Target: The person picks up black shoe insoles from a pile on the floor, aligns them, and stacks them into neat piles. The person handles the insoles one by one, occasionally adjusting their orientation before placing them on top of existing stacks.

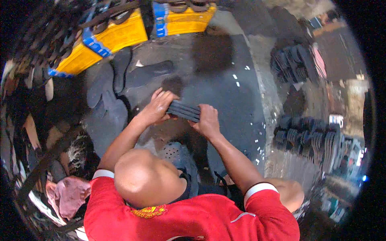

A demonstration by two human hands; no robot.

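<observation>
A short stack of dark grey, sole-like slabs (184,111) spans the gap between my hands, its layered edges facing up. The left end is gripped by my left hand (161,104), fingers curled round it. At the other end my right hand (208,119) is closed on the stack, thumb on the near side. Below the stack, close to my bent knee, is a grey clog with holes (173,153). Flat dark sole-shaped pieces (148,74) lie on the floor beyond my left hand, and more grey pieces (107,114) lie to its left.
Yellow boxes with blue bands (128,31) stand at the far left, curved dark pieces on top. Bundled dark soles (291,64) lie at the far right, with more stacks (309,138) nearer. Small white bits (236,80) dot the dark floor. A pink cloth (71,195) lies near left.
</observation>
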